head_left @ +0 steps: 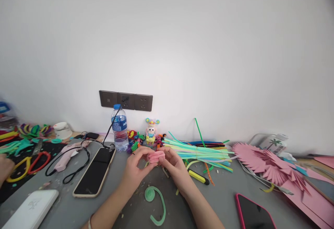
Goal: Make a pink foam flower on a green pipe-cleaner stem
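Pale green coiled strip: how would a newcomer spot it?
On the grey tabletop, the left hand and right hand hold a folded pink bundle. Below them in view lies the pale green strip, its flat spiral end unlike the straight pastel pipe cleaners.

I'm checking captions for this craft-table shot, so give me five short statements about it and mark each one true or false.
1. The left hand and right hand both hold the pink pipe-cleaner piece. True.
2. The mint-green pipe cleaner below the hands lies completely straight. False: one end is wound into a flat spiral, and the rest curves away.
3. The water bottle just left of the mouse-eared figurine stands upright. True.
4. The pink-edged phone lies to the left of both hands. False: it lies to their right.
5. The pipe-cleaner bundle is all one colour. False: it includes green, yellow and blue strands.
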Motion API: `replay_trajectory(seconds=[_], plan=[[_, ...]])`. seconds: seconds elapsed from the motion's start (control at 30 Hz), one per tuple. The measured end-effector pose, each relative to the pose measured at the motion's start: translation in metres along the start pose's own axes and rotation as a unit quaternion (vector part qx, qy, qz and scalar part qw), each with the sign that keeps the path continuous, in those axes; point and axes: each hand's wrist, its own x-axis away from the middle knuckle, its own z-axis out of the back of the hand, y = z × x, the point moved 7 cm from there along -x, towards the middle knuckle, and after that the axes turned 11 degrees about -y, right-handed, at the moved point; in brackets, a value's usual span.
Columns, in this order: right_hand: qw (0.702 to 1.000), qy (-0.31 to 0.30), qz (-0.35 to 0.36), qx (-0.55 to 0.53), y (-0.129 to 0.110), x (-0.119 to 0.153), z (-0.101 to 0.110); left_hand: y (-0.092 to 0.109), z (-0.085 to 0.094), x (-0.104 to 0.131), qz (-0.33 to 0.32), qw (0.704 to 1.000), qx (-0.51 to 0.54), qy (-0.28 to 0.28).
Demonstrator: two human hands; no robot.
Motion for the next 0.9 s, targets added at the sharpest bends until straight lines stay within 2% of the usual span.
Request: replay_trajectory(seconds=[0.2,0.37,0.57,0.73,0.9], plan=[[0.999,0.003,0.023,0.027,-0.005,0.000,-0.001,-0.015,0.004,0.001,0.038,0.991,0.122,0.037],[0.997,0.052,0.048,0.037,-0.005,0.001,0.009,-0.030,0.005,0.002,0.097,0.974,0.193,0.065],[0.994,0.084,0.059,-0.024,-0.007,0.002,0.018,-0.043,0.010,0.004,0.144,0.945,0.268,0.118],[0.991,0.068,0.065,-0.091,-0.007,0.000,0.015,-0.052,0.015,0.006,0.162,0.918,0.319,0.170],[0.996,0.041,0.054,-0.061,-0.006,0.000,0.010,-0.050,0.010,0.005,0.165,0.915,0.333,0.157]])
